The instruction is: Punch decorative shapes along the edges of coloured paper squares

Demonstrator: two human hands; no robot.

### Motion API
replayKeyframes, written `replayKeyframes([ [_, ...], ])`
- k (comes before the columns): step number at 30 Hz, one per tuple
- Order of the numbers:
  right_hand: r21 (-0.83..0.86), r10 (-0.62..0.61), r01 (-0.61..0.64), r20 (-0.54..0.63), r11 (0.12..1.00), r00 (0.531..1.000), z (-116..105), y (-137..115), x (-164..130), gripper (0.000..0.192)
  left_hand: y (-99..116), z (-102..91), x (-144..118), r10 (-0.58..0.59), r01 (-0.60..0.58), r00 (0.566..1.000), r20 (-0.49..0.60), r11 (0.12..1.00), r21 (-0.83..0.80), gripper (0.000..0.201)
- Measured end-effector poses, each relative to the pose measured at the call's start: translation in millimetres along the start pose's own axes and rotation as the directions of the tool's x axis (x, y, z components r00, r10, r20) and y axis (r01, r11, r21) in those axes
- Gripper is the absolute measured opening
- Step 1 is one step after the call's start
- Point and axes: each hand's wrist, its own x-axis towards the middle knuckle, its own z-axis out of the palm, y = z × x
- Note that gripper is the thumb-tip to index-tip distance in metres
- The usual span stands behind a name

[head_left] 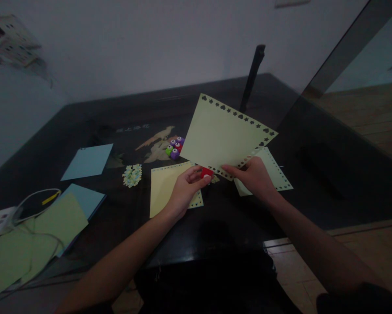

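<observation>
Right now I see my left hand squeezing a small red punch onto the lower edge of the yellow sheet, raised above the table, while my right hand pinches that edge: light, floppy paper, I judge, best held near the punch.

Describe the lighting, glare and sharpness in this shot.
Head view: dim, with a bluish cast; the dark table swallows detail and shows only a faint sheen, no strong glare. The punched sheet and both hands, left and right, are fairly sharp; edges bend and soften, as at the upper-left wall.
</observation>
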Motion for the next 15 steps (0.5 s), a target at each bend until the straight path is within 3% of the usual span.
replayKeyframes([
  [8, 0.015, 0.010, -0.009, -0.065, 1.000, 0.998, -1.1, 5.2, 0.9, 0.023, -1.3, -0.2, 0.4, -0.026, 0.026, 1.000, -0.007, 0.999, 0.045, 0.055],
  [15, 0.065, 0.014, -0.010, -0.067, 0.998, 0.998, -5.0, -1.1, 1.1, 0.025, 5.4, 2.5, -4.0, -0.008, 0.005, 1.000, 0.025, 0.992, 0.124, 0.055],
])
